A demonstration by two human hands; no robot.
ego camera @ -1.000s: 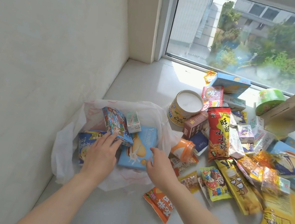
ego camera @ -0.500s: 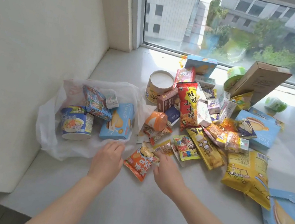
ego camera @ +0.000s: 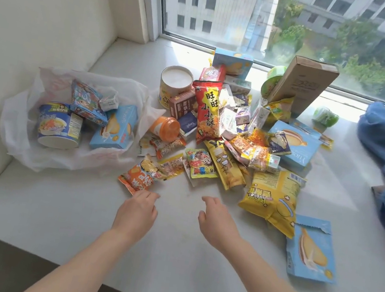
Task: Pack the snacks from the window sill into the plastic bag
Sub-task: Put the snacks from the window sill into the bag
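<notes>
Both hands hover empty over the near edge of the window sill (ego camera: pixel 74 207), between picks. The left hand (ego camera: pixel 135 212) has its grip loose and apart, fingertips just at the near corner of an orange snack packet (ego camera: pixel 136 178); whether they touch it cannot be told. The right hand (ego camera: pixel 218 222) hangs relaxed, grip apart, over bare sill. To the left, the white plastic bag (ego camera: pixel 18 132) lies open, already holding a blue noodle cup (ego camera: pixel 58 124) and light-blue biscuit box (ego camera: pixel 115 128). Most snacks remain heaped farther right. The next move likely calls for pinching the orange packet and carrying it left into the bag's mouth.
</notes>
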